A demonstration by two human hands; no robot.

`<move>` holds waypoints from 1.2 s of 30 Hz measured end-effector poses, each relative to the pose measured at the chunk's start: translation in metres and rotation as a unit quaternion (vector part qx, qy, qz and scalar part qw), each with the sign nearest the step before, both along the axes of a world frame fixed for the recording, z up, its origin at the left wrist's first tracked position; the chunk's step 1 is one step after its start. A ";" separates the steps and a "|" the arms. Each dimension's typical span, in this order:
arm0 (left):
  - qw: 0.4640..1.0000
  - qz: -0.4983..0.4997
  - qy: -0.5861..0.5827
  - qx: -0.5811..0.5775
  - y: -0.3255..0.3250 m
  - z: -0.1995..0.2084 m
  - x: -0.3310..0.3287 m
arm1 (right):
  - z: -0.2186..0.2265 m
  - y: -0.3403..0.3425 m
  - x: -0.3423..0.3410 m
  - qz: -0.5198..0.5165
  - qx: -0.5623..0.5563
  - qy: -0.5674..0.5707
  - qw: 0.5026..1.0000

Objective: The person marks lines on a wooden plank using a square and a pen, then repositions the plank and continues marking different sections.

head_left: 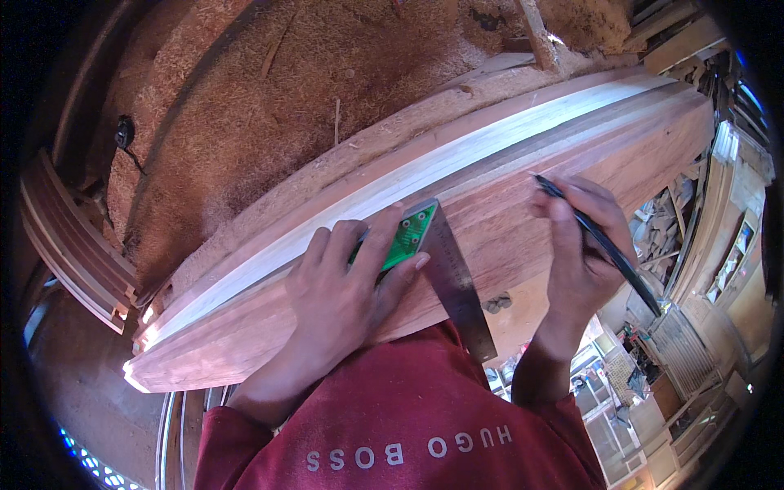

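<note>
My left hand [347, 273] grips the green handle of a try square [461, 282], thumb and fingers closed about it. The square's dark metal blade lies across the reddish boards and reaches back toward my shirt, past their near edge. In my right hand [584, 245] is a long dark pencil [600, 233], pinched between thumb and fingers. Its pale tip points left at the upper face of the wooden boards [506, 224], to the right of the square. I cannot tell whether the tip touches the wood. Several boards lie side by side, one pale between darker ones.
Sawdust [269, 122] is heaped on the far side of the boards. Curved wood strips [77, 245] stand at the left. A black cable [125, 135] lies near them. On the right are offcuts [661, 233], and more timber [686, 45] lies at the far right.
</note>
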State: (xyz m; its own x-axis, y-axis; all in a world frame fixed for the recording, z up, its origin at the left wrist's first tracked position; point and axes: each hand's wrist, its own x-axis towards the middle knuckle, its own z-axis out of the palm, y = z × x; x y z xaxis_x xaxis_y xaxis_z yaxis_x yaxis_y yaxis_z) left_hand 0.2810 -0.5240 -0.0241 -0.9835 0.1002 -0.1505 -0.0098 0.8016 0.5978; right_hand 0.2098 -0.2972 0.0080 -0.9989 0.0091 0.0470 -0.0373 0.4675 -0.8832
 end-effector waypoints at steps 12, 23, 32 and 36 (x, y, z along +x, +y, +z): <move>1.000 0.003 -0.011 -0.008 0.019 0.004 -0.014 | -0.011 0.042 0.034 -0.117 -0.056 0.020 0.991; 1.000 -0.010 -0.012 -0.001 0.054 0.003 -0.038 | -0.013 0.037 0.041 -0.103 -0.056 -0.031 0.993; 1.000 -0.018 0.020 0.006 0.053 -0.005 -0.039 | -0.017 0.031 0.040 -0.066 -0.023 -0.051 0.996; 0.999 -0.021 0.038 0.003 0.053 -0.006 -0.039 | -0.018 0.032 0.036 -0.038 0.013 -0.038 0.998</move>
State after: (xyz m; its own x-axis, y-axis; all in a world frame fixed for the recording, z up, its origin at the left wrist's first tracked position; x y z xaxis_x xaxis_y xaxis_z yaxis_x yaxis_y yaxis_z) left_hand 0.2417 -0.4710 -0.0302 -0.9870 0.1426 -0.0739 0.0702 0.7967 0.6003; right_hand 0.2462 -0.2649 -0.0100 -0.9959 0.0856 -0.0286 0.0670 0.4889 -0.8698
